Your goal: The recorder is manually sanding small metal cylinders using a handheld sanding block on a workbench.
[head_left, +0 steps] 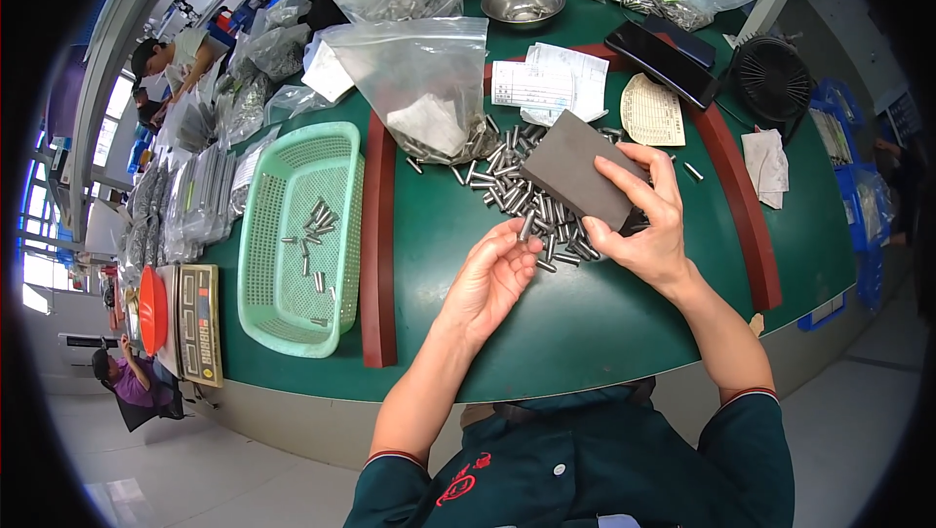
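My left hand (492, 279) pinches one small metal pin (526, 226) between thumb and fingertips, at the near edge of a pile. My right hand (648, 221) grips a dark grey rectangular block (583, 169), tilted over the pile. Under and around the block lies the heap of short shiny metal pins (507, 182), partly hidden by it. A clear zip bag (419, 70) stands behind the heap, with more pins and a white paper at its bottom. To the left, a light green plastic basket (248, 265) holds several scattered pins.
Dark red strips (378, 284) border the green table (585, 333) work area. Behind are a metal bowl (523, 3), paper slips (575, 75), a black phone (663, 62) and a small black fan (770, 75). A scale (198, 323) sits far left. Other people work at left.
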Demonstrator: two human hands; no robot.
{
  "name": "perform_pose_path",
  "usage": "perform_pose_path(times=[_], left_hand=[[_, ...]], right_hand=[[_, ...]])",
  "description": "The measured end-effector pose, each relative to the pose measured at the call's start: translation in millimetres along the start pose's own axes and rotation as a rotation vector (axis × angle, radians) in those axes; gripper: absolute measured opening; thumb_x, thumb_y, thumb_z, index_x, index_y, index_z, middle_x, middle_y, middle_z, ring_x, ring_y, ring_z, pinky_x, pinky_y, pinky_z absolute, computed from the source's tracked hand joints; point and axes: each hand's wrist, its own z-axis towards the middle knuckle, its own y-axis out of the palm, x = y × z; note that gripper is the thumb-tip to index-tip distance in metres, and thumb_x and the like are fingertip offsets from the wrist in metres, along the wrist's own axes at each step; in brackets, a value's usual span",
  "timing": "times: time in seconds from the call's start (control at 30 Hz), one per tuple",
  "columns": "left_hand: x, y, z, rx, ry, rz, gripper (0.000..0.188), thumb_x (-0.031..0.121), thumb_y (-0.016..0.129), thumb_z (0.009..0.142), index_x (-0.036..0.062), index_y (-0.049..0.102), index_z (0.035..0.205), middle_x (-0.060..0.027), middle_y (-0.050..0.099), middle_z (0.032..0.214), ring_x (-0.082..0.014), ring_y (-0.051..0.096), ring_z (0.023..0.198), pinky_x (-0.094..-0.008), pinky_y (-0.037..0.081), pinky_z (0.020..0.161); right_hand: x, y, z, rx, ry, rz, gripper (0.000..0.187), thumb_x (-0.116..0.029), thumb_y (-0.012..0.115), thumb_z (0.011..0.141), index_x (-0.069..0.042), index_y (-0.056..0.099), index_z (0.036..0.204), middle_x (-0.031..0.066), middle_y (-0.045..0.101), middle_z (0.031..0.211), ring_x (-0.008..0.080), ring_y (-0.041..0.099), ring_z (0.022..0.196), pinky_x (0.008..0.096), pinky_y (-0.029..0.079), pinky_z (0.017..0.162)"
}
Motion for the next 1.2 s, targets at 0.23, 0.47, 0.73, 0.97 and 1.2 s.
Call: perform_pose_path(times=[0.23,0.47,0.73,0.97,1.2], left_hand=[[0.4,-0.2,-0.1,0.001,0.002,0.002,0.025,0.009,0.057,0.092,0.0019,0.052,0.116,-0.0139,0.065,0.094,-0.0150,0.063,0.077,-0.0243,0.055,0.071],[-0.2,3.8,-1.7,0.041,0.028,0.110,0.025,0.012,0.058,0.093,0.0015,0.053,0.115,-0.0140,0.066,0.094,-0.0145,0.063,0.076,-0.0239,0.054,0.070],[1.4,4.1,-2.1,0.009,0.017,0.124,0.024,0.015,0.060,0.094,0.0011,0.056,0.113,-0.0129,0.067,0.092,-0.0143,0.062,0.074,-0.0241,0.054,0.068],[1.8,2.0,-2.1,0.014,0.012,0.106,0.023,0.018,0.057,0.095,0.0001,0.059,0.109,-0.0128,0.067,0.092,-0.0148,0.063,0.074,-0.0244,0.054,0.068],[1.9,7.4,-0.4,0.007,0.022,0.117,0.022,0.016,0.060,0.094,0.0000,0.059,0.108,-0.0098,0.065,0.093,-0.0123,0.060,0.077,-0.0232,0.052,0.073]], right_hand=[[-3.7,-0.1,0.8,-0.061,-0.047,0.041,0.056,-0.014,0.078,0.055,-0.003,0.068,0.109,0.0174,0.054,0.113,0.0318,0.056,0.100,0.0396,0.048,0.085],[-3.5,0.6,-1.7,-0.128,-0.030,0.064,0.058,-0.013,0.076,0.055,-0.001,0.067,0.111,0.0184,0.052,0.118,0.0313,0.054,0.108,0.0390,0.046,0.092],[-2.5,-1.0,-1.4,-0.099,0.029,0.089,0.056,-0.014,0.077,0.057,-0.002,0.067,0.111,0.0174,0.054,0.115,0.0301,0.055,0.104,0.0383,0.046,0.089],[-2.3,-1.0,0.0,-0.069,0.049,0.093,0.055,-0.015,0.077,0.056,-0.001,0.068,0.109,0.0171,0.055,0.112,0.0300,0.056,0.102,0.0379,0.047,0.087],[-0.9,-1.8,1.2,-0.052,0.054,0.096,0.055,-0.015,0.077,0.057,-0.001,0.068,0.109,0.0171,0.054,0.113,0.0302,0.056,0.102,0.0381,0.047,0.088]])
